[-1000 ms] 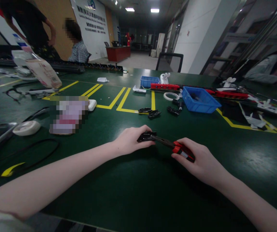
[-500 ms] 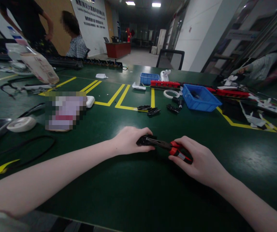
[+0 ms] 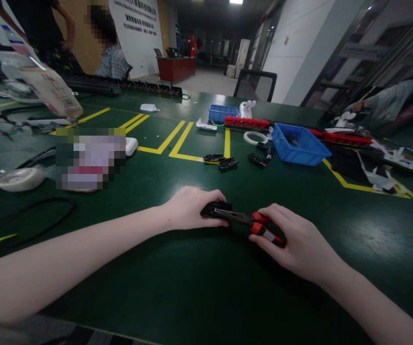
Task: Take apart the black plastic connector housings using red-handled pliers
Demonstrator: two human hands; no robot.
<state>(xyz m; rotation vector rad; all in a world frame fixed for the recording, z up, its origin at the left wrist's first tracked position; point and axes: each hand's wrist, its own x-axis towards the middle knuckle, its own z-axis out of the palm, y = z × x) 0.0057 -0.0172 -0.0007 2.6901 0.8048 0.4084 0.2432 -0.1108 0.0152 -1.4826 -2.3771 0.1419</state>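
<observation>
My left hand (image 3: 190,209) is closed around a small black part (image 3: 209,209), thumb above and fingers below. My right hand (image 3: 296,232) grips the red and black handles of a pair of long-nose pliers (image 3: 260,226). The jaws of the pliers point left and reach onto the black part; whether they bite on it I cannot tell. Both hands are just above the green table (image 3: 206,282). Beyond them lie several small black parts (image 3: 229,163) of a similar look.
A blue bin (image 3: 300,148) stands at the right, with a white ring (image 3: 255,138) beside it. Farther back are a smaller blue bin (image 3: 222,114) and a red strip (image 3: 246,122). At left are a tape roll (image 3: 21,179), a phone (image 3: 89,163) and a bottle (image 3: 50,88). Other people are around the table.
The view has shifted slightly, so things at the left sit a little farther left. Both hands keep their hold, with the pliers still at the black part.
</observation>
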